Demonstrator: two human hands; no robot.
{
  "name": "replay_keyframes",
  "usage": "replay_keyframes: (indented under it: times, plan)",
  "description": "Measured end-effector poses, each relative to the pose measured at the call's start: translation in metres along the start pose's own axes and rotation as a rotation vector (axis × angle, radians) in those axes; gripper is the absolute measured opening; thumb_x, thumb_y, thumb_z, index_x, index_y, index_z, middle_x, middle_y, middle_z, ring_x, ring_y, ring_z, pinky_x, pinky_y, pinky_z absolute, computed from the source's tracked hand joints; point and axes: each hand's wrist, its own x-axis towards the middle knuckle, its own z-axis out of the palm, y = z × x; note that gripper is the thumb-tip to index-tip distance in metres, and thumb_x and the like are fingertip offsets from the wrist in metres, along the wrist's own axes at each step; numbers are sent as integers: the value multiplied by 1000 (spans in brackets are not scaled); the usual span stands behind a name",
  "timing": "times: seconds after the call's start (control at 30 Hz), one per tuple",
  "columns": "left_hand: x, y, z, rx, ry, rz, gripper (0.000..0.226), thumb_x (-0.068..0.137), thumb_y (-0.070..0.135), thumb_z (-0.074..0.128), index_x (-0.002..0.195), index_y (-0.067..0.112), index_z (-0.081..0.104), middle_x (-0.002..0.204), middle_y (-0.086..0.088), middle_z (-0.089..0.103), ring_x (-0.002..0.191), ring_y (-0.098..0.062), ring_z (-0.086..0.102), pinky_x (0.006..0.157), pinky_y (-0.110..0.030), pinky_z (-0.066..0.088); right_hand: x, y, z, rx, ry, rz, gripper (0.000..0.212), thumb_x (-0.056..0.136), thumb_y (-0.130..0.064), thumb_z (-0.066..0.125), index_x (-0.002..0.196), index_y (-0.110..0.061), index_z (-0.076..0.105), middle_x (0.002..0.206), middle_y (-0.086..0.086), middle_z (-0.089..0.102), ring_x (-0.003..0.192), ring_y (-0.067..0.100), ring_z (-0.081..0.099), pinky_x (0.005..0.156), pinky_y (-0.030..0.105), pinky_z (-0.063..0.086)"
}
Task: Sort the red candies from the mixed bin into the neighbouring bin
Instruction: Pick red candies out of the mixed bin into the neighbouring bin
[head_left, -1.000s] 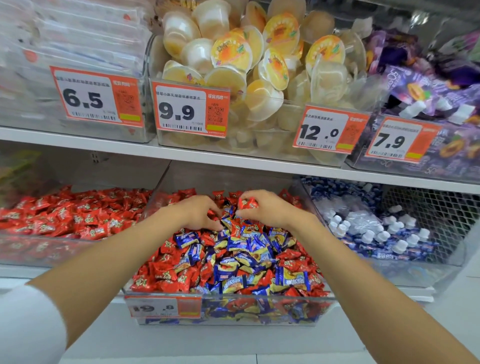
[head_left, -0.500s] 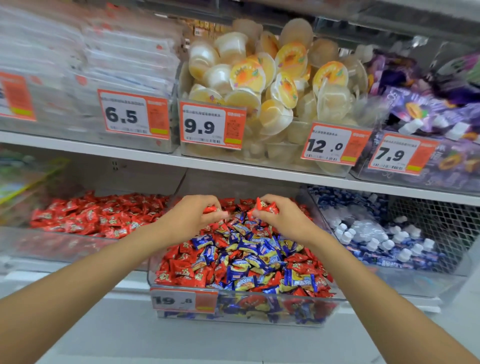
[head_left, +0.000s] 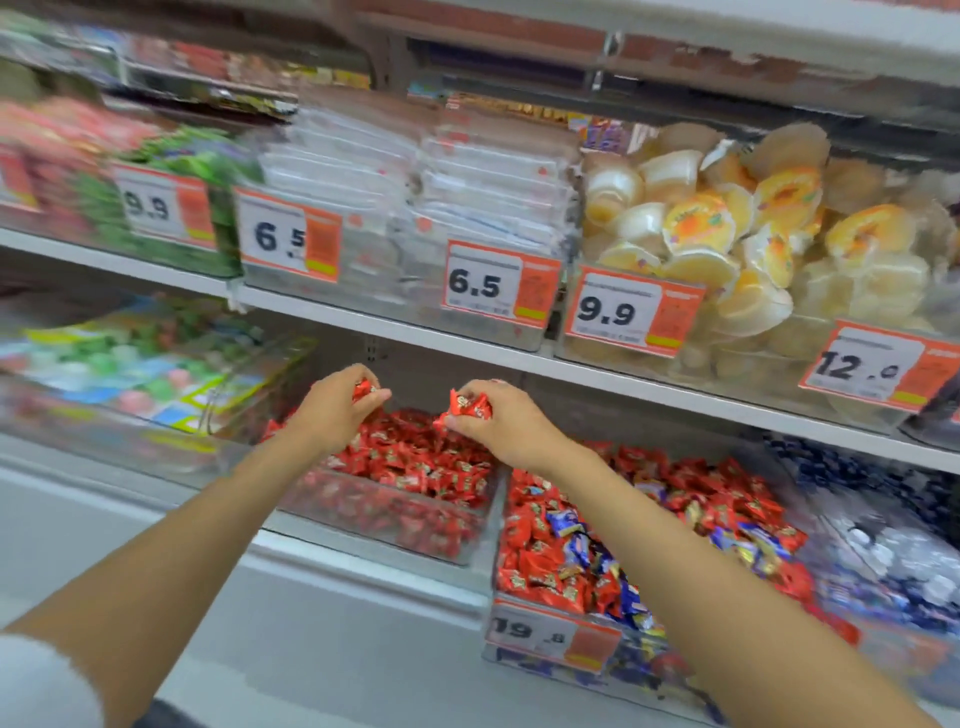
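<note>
The left hand (head_left: 337, 415) pinches a red candy (head_left: 365, 388); the right hand (head_left: 501, 428) grips several red candies (head_left: 470, 406). Both are above the red-candy bin (head_left: 389, 525), and the mixed bin (head_left: 639, 660) is beneath the right forearm.

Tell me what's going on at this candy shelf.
A person is sorting sweets at a shop shelf. The left hand pinches a red candy and the right hand holds a bunch of red candies. Both hover over the red-only bin, just left of the mixed bin of red and blue candies. Nothing is dropped yet; the candies are in the hands' grip.
</note>
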Motion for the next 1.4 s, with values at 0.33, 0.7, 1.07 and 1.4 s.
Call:
replay_keyframes:
  times: [0.33,0.7,1.07,1.4]
  plan:
    - [-1,-15,21,155,-221,60,68,86,55,52,141,18,41,141,-9,48,135,-25,37,112,-43,30,-8,34,-20,-170,-29,44,46,89,-34,64,132,-19,55,139,1,53,130,19,46,109,32,34]
    - [-49,151,123,446,-276,431,62,87,60,48,143,34,35,153,3,27,145,-19,15,117,-49,8,-251,148,-158,-315,267,291,27,83,-6,69,109,-12,65,110,9,57,110,29,55,86,13,28]
    - [-62,119,114,-226,-161,-4,81,81,17,72,149,17,27,153,-1,30,136,-10,30,108,-24,21,-127,211,-116,-320,14,606,84,88,-64,47,152,-21,16,159,14,16,145,32,16,116,37,21]
    - [-75,114,102,-611,-394,-137,90,82,27,69,150,36,12,154,16,15,133,2,19,110,-27,17,-111,188,-96,-51,-18,482,77,66,-65,72,130,-26,56,129,-2,60,121,16,55,106,29,39]
